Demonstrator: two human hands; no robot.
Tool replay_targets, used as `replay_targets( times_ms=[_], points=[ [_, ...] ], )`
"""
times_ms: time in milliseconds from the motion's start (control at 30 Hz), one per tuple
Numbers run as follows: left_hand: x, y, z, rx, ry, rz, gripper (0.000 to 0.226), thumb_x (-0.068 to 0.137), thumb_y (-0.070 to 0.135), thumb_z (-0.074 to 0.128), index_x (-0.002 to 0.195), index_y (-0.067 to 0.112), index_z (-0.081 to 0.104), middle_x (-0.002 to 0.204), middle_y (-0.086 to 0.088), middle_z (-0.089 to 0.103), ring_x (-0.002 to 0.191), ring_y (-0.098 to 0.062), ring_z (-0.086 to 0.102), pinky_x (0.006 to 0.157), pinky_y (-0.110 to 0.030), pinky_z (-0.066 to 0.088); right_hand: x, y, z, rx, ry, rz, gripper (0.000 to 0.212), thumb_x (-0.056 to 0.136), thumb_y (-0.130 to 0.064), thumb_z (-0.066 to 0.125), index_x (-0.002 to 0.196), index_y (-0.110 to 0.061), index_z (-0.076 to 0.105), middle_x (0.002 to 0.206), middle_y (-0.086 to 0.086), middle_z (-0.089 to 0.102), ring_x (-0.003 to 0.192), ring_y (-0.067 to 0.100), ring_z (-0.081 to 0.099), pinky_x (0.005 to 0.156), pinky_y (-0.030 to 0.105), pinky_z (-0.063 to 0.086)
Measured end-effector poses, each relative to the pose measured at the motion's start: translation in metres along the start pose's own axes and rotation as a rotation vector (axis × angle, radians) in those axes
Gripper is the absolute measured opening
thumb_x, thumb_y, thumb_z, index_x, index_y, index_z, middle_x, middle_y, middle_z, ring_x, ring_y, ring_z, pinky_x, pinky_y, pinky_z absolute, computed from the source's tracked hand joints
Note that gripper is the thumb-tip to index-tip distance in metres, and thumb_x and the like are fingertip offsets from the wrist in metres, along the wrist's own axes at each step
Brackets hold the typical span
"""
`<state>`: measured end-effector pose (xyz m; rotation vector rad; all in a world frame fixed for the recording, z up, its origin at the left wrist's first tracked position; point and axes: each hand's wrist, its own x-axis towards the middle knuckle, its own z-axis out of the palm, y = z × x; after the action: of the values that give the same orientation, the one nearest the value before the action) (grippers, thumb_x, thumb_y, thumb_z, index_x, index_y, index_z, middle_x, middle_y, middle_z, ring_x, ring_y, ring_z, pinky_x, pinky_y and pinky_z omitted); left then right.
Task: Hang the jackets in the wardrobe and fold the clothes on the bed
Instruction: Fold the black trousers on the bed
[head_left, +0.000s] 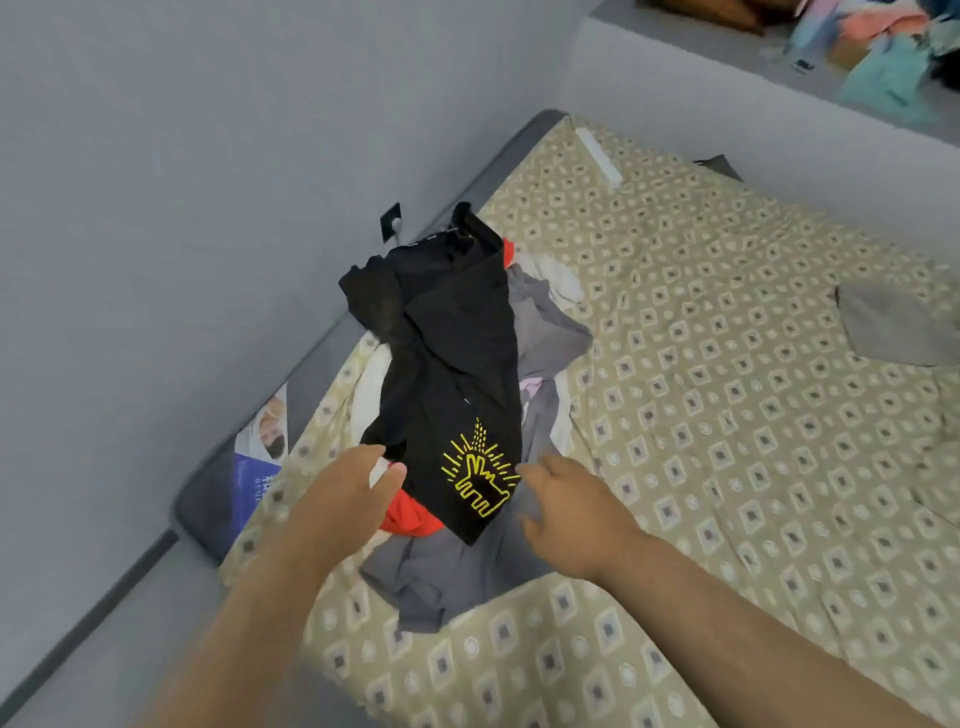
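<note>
A heap of clothes lies on the bed (727, 364), near its left edge. On top is a black T-shirt (447, 353) with a yellow line drawing near its lower hem. Under it show a red garment (410, 517), grey garments (457, 577) and white pieces. My left hand (348, 499) reaches to the black shirt's lower left edge, fingers relaxed and spread, just touching the cloth. My right hand (571, 514) hovers over the grey cloth at the shirt's lower right corner, fingers loosely extended, holding nothing.
The beige patterned bedsheet stretches right of the heap. A grey garment (893, 327) lies at the bed's right side. A grey wall (182, 182) runs along the left. A ledge (649, 52) at the top right carries a pile of coloured clothes (883, 47). A printed sheet (262, 441) sits by the bed frame.
</note>
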<state>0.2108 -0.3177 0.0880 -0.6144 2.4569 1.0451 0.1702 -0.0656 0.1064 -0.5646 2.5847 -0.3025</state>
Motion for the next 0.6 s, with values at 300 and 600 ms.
replay_targets(
  times_ms=[300,600],
  points=[
    [0.174,-0.074,0.063,0.001,-0.052,0.024,0.067,0.092,0.033,0.059,0.150,0.014,0.032,0.154,-0.010,0.031,0.141,-0.024,0.033,0.114,-0.037,0.031,0.181,0.038,0.104,0.174,-0.103,0.174,0.046,0.088,-0.024,0.060,0.132,-0.019,0.054,0.132,0.010,0.039,0.126,0.031,0.046,0.101,0.031,0.040],
    [0.233,-0.075,0.090,0.093,0.112,0.107,0.007,0.092,0.026,0.056,0.089,0.031,0.061,0.088,0.008,0.065,0.084,-0.018,0.063,0.072,-0.032,0.050,0.264,0.084,0.120,0.284,0.131,0.432,0.016,0.092,-0.018,0.060,0.098,-0.014,0.074,0.102,0.008,0.071,0.102,0.028,0.064,0.080,0.025,0.043]
  ],
)
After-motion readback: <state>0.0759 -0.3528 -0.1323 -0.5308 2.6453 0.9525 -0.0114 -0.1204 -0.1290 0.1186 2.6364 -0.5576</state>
